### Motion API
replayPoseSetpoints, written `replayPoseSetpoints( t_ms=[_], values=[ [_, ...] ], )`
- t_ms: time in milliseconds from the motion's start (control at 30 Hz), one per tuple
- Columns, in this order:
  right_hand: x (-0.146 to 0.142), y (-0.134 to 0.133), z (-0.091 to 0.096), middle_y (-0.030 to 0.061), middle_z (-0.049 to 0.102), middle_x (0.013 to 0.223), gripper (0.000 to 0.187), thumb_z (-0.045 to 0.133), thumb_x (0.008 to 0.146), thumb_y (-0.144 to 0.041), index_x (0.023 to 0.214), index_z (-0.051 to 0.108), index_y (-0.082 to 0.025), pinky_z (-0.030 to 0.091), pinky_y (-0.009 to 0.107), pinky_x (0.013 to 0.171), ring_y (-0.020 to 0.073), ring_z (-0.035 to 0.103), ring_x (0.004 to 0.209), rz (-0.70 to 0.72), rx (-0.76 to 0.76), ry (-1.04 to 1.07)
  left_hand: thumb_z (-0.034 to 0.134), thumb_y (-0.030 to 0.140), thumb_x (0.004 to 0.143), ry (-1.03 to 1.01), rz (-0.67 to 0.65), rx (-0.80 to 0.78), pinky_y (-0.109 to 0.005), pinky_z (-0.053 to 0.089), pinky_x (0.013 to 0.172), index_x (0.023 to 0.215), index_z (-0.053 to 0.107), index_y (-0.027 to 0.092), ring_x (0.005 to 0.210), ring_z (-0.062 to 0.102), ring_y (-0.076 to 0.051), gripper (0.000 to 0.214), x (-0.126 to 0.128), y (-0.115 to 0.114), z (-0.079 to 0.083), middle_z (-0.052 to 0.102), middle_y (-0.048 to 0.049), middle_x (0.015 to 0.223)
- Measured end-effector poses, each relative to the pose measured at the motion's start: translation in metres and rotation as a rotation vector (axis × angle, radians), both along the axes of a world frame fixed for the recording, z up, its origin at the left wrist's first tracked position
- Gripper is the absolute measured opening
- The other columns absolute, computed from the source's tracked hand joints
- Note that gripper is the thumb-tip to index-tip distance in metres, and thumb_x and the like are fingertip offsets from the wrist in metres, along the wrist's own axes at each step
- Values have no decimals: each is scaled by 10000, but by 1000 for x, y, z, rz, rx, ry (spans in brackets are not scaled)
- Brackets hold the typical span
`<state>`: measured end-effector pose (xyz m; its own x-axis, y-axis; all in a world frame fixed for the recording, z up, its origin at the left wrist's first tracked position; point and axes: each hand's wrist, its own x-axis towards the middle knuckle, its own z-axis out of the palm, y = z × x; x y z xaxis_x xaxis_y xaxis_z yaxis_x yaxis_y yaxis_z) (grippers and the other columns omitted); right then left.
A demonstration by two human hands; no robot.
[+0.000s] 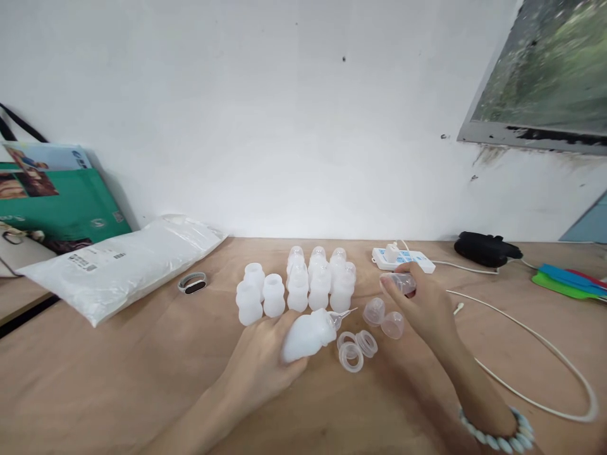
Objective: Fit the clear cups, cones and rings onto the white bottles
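Note:
My left hand (260, 363) lies on the wooden table (118, 379), fingers wrapped round a translucent white bottle (308, 335) held on its side, with a thin nozzle pointing right. My right hand (427, 309) is raised a little to the right, pinching a small clear cap (403, 282) between its fingertips. Two clear dome caps (383, 318) and clear rings (355, 349) lie between the hands. Behind them stand several white bottles (303, 284) in a cluster, some with caps on.
A white plastic bag (118, 262) lies at the left with a wristband (192, 282) beside it. At the back right are a white power strip (403, 258), its cable (545, 354) looping forward, a black object (484, 248) and coloured flat pieces (569, 281).

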<state>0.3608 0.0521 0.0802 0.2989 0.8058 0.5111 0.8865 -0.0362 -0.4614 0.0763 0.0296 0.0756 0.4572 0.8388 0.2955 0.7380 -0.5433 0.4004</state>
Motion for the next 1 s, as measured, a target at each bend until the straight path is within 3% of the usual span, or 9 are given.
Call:
replayPoseSetpoints(
  t_ms=[67, 167, 267, 533, 633, 700, 800, 867, 1000],
  values=[
    [14, 5, 1, 39, 629, 657, 300, 530, 853, -530, 850, 567, -232, 337, 295, 551, 257, 611, 638, -78, -201, -159, 565, 190, 756, 1, 10, -1, -271, 404, 538, 954, 607, 231, 619, 663, -226, 207, 0, 1, 1, 687, 14, 699],
    [30, 10, -5, 71, 670, 723, 330, 560, 819, -545, 729, 527, -230, 337, 297, 545, 273, 639, 678, -60, -453, -247, 571, 190, 756, 1, 20, -17, -271, 404, 541, 946, 606, 227, 626, 664, -229, 197, 1, 1, 3, 689, 11, 708],
    [39, 13, -13, 64, 669, 711, 390, 592, 777, -600, 683, 505, -232, 334, 296, 530, 272, 644, 680, 3, -563, -243, 564, 190, 760, 14, 30, -14, -269, 402, 535, 950, 603, 226, 621, 667, -228, 197, 0, 0, 4, 688, 10, 705],
    [23, 14, -17, -19, 534, 558, 365, 497, 895, -578, 806, 549, -228, 313, 295, 532, 207, 540, 558, 141, -245, -73, 586, 169, 740, 39, 12, 36, -275, 422, 539, 1001, 607, 229, 632, 676, -241, 269, 0, -1, -1, 700, 4, 735],
    [1, 6, -18, -27, 515, 581, 427, 413, 951, -593, 884, 584, -207, 350, 295, 538, 171, 504, 544, 472, -165, 216, 584, 133, 712, 60, 4, 63, -287, 431, 549, 1044, 606, 219, 669, 684, -258, 344, 2, -1, -3, 708, -9, 775],
    [-18, -2, -21, -26, 535, 608, 521, 362, 953, -655, 997, 593, -191, 389, 288, 545, 159, 512, 553, 763, -252, 469, 567, 121, 703, 85, 1, 77, -294, 438, 563, 1030, 601, 211, 694, 684, -259, 341, 3, -2, -5, 716, -18, 805],
    [-46, -16, -25, -23, 589, 672, 657, 540, 821, -750, 1162, 548, -189, 395, 265, 542, 141, 507, 566, 1072, -416, 736, 539, 114, 689, 134, -21, 115, -301, 439, 583, 916, 578, 207, 721, 679, -254, 249, 6, -3, -11, 725, -33, 831],
    [-61, -24, -27, -31, 583, 695, 670, 690, 724, -714, 1133, 549, -202, 357, 241, 534, 128, 477, 581, 1079, -427, 790, 533, 122, 686, 151, -43, 138, -306, 429, 578, 859, 550, 207, 706, 672, -254, 194, 7, -4, -15, 721, -37, 807],
    [-76, -32, -28, -47, 539, 676, 413, 708, 784, -560, 933, 551, -209, 295, 229, 539, 110, 417, 582, 900, -396, 752, 528, 136, 708, 116, -77, 85, -291, 391, 535, 833, 511, 215, 646, 660, -231, 149, 7, -7, -15, 718, -21, 776]
  ],
)
